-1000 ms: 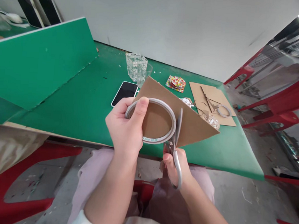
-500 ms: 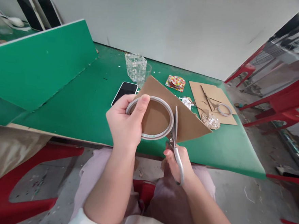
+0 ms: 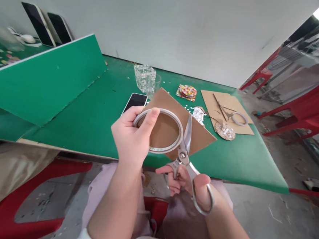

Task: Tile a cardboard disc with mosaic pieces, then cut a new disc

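Observation:
My left hand (image 3: 132, 136) pinches a roll of tape (image 3: 181, 130) flat against a brown cardboard sheet (image 3: 164, 129), thumb on top and fingers behind. Through the ring's middle the cardboard shows. My right hand (image 3: 198, 189) has its thumb and fingers in the handles of metal scissors (image 3: 182, 155). The scissors' handles are spread and the blades are apart at the right side of the ring. One blade lies over the cardboard; the other is hidden behind it. Both hands are held above the table's front edge.
On the green table (image 3: 93, 129) lie a phone (image 3: 135, 101), a clear patterned cup (image 3: 145, 78), mosaic coasters (image 3: 187, 92), white chips (image 3: 198, 115), cardboard sheets (image 3: 243, 127) with another ring (image 3: 239, 119), and a round mosaic piece (image 3: 225, 131). A green board (image 3: 48, 75) stands left.
The scissors' handles have spread and the blades have opened, with my right hand turned and fingers extended. The cardboard has turned slightly along with the tape roll. The camera view has tilted up a little.

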Available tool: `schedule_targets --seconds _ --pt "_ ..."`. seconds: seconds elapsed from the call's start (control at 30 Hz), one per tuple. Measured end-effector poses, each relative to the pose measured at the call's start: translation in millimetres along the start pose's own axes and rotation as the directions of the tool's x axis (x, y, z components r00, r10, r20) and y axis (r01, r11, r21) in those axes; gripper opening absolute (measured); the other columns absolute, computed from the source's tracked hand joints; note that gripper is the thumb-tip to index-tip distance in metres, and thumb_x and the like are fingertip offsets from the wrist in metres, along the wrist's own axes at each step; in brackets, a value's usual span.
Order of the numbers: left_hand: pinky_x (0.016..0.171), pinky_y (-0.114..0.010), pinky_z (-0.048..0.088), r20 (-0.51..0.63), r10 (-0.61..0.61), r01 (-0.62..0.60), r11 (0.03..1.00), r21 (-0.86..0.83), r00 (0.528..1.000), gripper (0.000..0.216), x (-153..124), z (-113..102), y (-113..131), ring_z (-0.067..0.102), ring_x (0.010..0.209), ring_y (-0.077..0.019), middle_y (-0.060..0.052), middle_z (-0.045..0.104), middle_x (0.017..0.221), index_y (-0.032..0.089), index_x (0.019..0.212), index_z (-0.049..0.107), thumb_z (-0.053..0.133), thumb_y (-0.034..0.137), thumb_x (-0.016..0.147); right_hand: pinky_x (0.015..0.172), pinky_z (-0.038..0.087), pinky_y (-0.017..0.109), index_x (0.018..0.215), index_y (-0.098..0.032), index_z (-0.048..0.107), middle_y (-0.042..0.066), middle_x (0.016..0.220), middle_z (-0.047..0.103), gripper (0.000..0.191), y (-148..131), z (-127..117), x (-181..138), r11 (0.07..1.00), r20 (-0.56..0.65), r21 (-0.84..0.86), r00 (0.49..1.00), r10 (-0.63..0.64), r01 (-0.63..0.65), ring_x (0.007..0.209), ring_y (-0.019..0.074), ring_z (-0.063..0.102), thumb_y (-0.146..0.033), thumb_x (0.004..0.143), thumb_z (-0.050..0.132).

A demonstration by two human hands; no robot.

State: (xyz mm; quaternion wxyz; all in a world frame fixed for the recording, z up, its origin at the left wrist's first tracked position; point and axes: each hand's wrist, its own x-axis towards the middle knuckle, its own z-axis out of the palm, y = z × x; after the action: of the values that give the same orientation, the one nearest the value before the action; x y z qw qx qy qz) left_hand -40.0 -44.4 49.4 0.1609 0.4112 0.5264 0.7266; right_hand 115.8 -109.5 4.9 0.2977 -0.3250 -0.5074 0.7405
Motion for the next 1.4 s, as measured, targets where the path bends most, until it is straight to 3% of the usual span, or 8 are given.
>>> schedule_targets --seconds 0.1,0.2,0.37,0.57,0.73,1.1,1.4 --pt "0.045 -0.021 0.026 0.023 0.002 -0.003 1.000 0.022 1.000 0.025 -1 -1 1 0.031 0.048 -0.0067 0.005 0.037 0.049 0.018 0.056 0.059 0.069 0.038 0.067 0.064 0.040 0.032 0.107 -0.014 0.058 -0.003 0.066 0.033 0.098 -1 -2 -6 0.993 0.121 0.102 0.991 0.055 -0.067 0.059 0.0122 0.035 -0.090 0.053 0.029" --pt "0.045 -0.021 0.027 0.045 0.018 -0.020 0.999 0.050 0.999 0.025 -2 -1 4 0.032 0.048 -0.0069 0.005 0.038 0.048 0.018 0.057 0.059 0.069 0.039 0.067 0.063 0.040 0.032 0.099 -0.016 0.056 -0.003 0.066 0.033 0.092 1 -5 -11 0.989 0.138 0.113 0.987 0.079 -0.095 0.059 0.0122 0.033 -0.091 0.054 0.027" --pt "0.044 -0.020 0.027 0.066 0.053 -0.058 0.996 0.070 0.996 0.024 -3 0 5 0.032 0.048 -0.0064 0.005 0.039 0.049 0.019 0.058 0.059 0.069 0.038 0.068 0.063 0.040 0.031 0.092 -0.017 0.051 -0.003 0.068 0.034 0.078 -5 -10 -12 0.998 0.042 -0.056 0.998 0.039 -0.037 0.060 0.0124 0.033 -0.086 0.063 0.027" --pt "0.041 -0.018 0.026 0.081 -0.036 0.037 0.999 -0.009 0.996 0.024 -7 3 -4 0.031 0.047 -0.0054 0.006 0.037 0.049 0.018 0.058 0.060 0.068 0.038 0.069 0.059 0.039 0.028 0.085 -0.018 0.049 0.000 0.072 0.040 0.072 -2 -17 4 0.940 -0.116 -0.333 0.986 -0.117 0.072 0.062 0.0124 0.034 -0.084 0.065 0.029" --pt "0.041 -0.017 0.028 0.072 -0.102 0.107 0.992 -0.066 0.992 0.024 -8 4 -9 0.033 0.048 -0.0052 0.006 0.040 0.050 0.019 0.059 0.061 0.068 0.039 0.068 0.054 0.035 0.025 0.081 -0.018 0.049 -0.001 0.065 0.043 0.069 12 -21 13 0.860 -0.216 -0.505 0.955 -0.204 0.069 0.057 0.0121 0.037 -0.082 0.066 0.031" --pt "0.041 -0.019 0.026 0.039 0.007 -0.005 0.999 -0.050 0.999 0.025 -8 1 -4 0.033 0.046 -0.0048 0.007 0.040 0.048 0.019 0.058 0.060 0.068 0.040 0.068 0.050 0.032 0.023 0.073 -0.018 0.041 0.000 0.067 0.042 0.070 -15 -13 6 0.742 -0.168 -0.669 0.963 -0.210 0.045 0.057 0.0116 0.036 -0.086 0.060 0.028" --pt "0.041 -0.020 0.026 0.035 0.025 -0.024 0.999 -0.028 0.999 0.028 -8 1 -4 0.033 0.046 -0.0054 0.006 0.040 0.049 0.019 0.059 0.059 0.066 0.044 0.070 0.047 0.026 0.023 0.058 -0.020 0.033 -0.003 0.053 0.037 0.067 -16 -6 11 0.660 -0.262 -0.750 0.932 -0.249 -0.035 0.048 0.0102 0.033 -0.085 0.066 0.017"
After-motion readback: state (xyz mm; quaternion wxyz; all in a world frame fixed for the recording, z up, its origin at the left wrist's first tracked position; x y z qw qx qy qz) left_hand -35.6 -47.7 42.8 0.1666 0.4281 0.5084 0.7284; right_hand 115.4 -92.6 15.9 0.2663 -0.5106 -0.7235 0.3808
